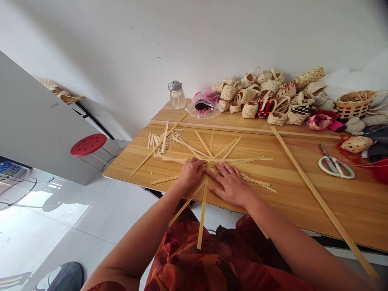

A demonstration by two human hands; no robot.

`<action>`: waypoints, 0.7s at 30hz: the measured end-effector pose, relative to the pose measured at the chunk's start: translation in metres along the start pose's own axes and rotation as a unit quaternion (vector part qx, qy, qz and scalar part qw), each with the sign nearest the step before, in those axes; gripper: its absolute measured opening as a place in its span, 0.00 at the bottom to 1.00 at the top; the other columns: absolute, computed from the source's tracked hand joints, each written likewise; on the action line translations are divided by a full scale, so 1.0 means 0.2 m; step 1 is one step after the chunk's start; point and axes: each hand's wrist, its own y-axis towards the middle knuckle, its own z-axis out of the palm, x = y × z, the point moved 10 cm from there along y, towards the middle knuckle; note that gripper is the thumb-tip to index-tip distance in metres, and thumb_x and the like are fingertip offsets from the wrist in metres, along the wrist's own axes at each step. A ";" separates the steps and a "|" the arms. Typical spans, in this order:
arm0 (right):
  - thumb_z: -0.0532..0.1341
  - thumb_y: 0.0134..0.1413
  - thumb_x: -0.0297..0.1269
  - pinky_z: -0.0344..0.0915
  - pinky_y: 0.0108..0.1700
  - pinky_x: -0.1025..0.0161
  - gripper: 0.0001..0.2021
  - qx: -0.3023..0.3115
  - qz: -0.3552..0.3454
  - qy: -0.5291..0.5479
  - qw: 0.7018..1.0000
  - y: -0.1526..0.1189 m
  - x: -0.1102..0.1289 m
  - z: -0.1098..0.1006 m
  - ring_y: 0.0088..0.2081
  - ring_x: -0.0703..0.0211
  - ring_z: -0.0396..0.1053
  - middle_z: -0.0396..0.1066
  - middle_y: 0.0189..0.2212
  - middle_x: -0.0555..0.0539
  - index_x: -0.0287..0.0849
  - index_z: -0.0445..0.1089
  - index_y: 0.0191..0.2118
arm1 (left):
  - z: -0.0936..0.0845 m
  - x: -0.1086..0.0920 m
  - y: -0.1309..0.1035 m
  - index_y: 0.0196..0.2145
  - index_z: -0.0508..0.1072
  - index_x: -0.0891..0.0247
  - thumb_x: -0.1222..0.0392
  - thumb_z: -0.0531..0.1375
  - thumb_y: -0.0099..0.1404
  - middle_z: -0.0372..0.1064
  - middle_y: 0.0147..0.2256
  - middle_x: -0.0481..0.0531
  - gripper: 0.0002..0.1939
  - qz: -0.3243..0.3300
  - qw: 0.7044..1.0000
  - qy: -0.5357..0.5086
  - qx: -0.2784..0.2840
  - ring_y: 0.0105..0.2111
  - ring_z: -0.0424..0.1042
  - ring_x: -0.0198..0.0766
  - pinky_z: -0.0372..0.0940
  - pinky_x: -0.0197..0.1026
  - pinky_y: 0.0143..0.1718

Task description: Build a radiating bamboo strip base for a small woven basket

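Several pale bamboo strips (202,214) cross at one centre and fan out like a star on the wooden table (291,178), some reaching past its front edge over the lap. My left hand (193,171) is at the left of the crossing, its fingers bent together on the strips near the centre; what they pinch is too small to make out. Lying flat with fingers spread, my right hand (232,184) presses on the strips just right of the centre. Parts of the strips are hidden under both hands.
Scissors (337,166) and a long strip (324,202) lie at the right. Offcuts (157,142) lie at the left. Small woven baskets (250,110), a plastic bag (204,106) and a glass jar (177,97) line the back. A red stool (88,144) stands left.
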 end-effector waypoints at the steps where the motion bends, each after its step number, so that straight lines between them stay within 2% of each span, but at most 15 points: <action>1: 0.47 0.65 0.64 0.44 0.68 0.35 0.33 -0.002 -0.001 -0.001 1.000 0.00 0.00 0.00 0.73 0.35 0.37 0.46 0.73 0.46 0.64 0.46 0.72 | 0.00 0.00 0.00 0.51 0.77 0.60 0.63 0.60 0.68 0.75 0.42 0.54 0.15 0.003 1.000 0.000 -0.002 0.46 0.72 0.42 0.64 0.44 0.54; 6: 0.47 0.65 0.64 0.43 0.68 0.37 0.35 -0.007 -0.006 -0.007 1.000 0.00 -0.01 0.02 0.73 0.37 0.36 0.44 0.73 0.45 0.59 0.47 0.72 | 0.00 0.00 -0.02 0.53 0.75 0.60 0.61 0.60 0.68 0.74 0.44 0.54 0.16 0.022 1.000 0.008 -0.018 0.47 0.72 0.43 0.63 0.45 0.55; 12: 0.46 0.64 0.65 0.41 0.70 0.39 0.42 -0.014 0.003 0.005 1.000 0.00 -0.03 0.02 0.73 0.40 0.35 0.43 0.73 0.45 0.47 0.40 0.75 | 0.01 -0.02 -0.04 0.55 0.73 0.59 0.57 0.60 0.68 0.74 0.47 0.55 0.18 0.034 0.998 0.038 -0.020 0.50 0.70 0.45 0.62 0.46 0.56; 16: 0.46 0.64 0.65 0.40 0.71 0.41 0.42 -0.013 0.012 0.010 1.000 0.00 -0.03 0.02 0.73 0.41 0.35 0.45 0.73 0.44 0.43 0.44 0.74 | 0.01 -0.03 -0.05 0.55 0.73 0.59 0.54 0.61 0.68 0.73 0.47 0.55 0.19 0.038 0.998 0.055 -0.016 0.50 0.70 0.46 0.62 0.47 0.56; 21: 0.48 0.63 0.65 0.40 0.71 0.41 0.41 -0.008 0.016 0.017 1.000 0.00 -0.03 0.02 0.73 0.42 0.35 0.46 0.73 0.44 0.44 0.48 0.73 | 0.02 -0.04 -0.05 0.56 0.73 0.55 0.50 0.62 0.68 0.72 0.48 0.54 0.21 0.043 0.995 0.090 -0.013 0.49 0.68 0.47 0.63 0.48 0.53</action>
